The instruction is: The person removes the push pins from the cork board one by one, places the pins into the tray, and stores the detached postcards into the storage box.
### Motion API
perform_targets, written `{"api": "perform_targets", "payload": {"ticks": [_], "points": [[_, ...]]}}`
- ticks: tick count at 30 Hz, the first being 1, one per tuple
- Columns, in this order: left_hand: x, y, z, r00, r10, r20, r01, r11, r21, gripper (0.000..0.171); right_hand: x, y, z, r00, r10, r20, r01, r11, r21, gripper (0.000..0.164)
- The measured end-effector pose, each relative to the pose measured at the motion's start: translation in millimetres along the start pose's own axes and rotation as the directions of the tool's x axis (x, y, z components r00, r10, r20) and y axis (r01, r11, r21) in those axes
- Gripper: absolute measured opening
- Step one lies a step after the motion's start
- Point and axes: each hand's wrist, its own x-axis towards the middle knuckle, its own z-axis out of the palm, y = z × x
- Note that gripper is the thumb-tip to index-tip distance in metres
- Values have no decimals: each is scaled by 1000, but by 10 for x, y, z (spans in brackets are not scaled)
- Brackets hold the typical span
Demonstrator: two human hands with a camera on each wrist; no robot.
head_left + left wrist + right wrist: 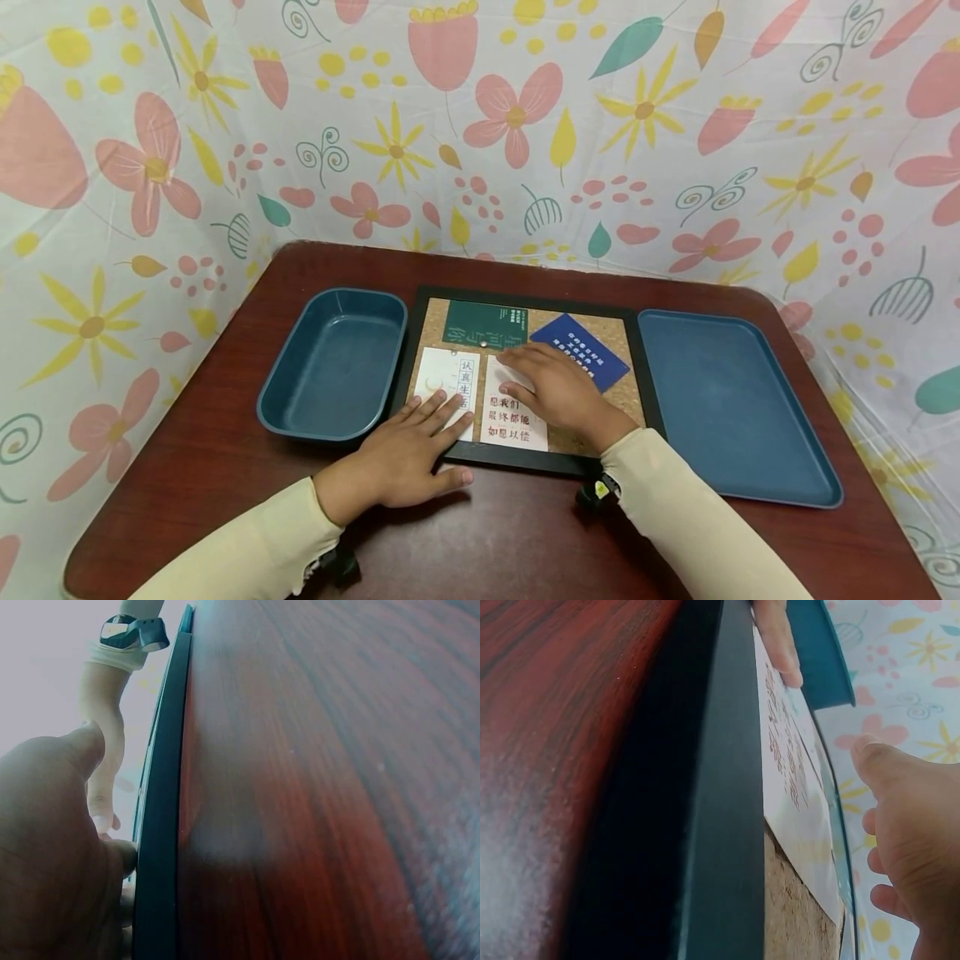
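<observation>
A black-framed cork board (626, 393) lies on the table with several cards on it. My left hand (405, 454) is spread flat, fingers over the lower part of a white card (435, 369) with blue-boxed characters. At the top edge of a second white card (513, 433), printed in red, the fingertips of my right hand (562, 392) touch down; its thumb sticks out over the card. Behind these lie a dark green card (468, 321) and a tilted blue card (588, 354). A small pushpin (483, 343) shows on the green card's lower edge. What lies under the right fingertips is hidden.
A deep blue bin (330, 367) stands left of the board, close to its frame. On the right, a shallow blue tray (742, 400) lies against the board's edge. A flower-patterned curtain (517, 167) hangs behind the dark red table (510, 533).
</observation>
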Motion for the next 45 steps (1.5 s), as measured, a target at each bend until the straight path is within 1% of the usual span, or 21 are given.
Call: {"api": "perform_targets", "payload": {"ticks": [6, 14, 18, 26, 35, 45], "points": [[-6, 8, -14, 1000, -2, 10, 2, 1000, -9, 80, 39, -34, 11, 1000, -4, -19, 4, 1000, -7, 53], [-56, -11, 5, 1000, 0, -2, 0, 1000, -14, 81, 88, -99, 28, 1000, -6, -26, 6, 1000, -4, 52], [-52, -21, 8, 1000, 2, -13, -2, 1000, -15, 81, 115, -97, 29, 999, -20, -37, 20, 1000, -9, 53], [-46, 2, -14, 1000, 2, 6, -2, 1000, -22, 80, 151, -92, 60, 998, -37, -46, 37, 999, 1, 50], [-48, 0, -14, 1000, -5, 3, 5, 1000, -26, 80, 222, -119, 74, 995, -58, -82, 59, 998, 5, 46], [-15, -8, 2, 1000, 1, -5, -1, 1000, -25, 80, 249, -107, 80, 997, -52, -65, 52, 999, -1, 44]]}}
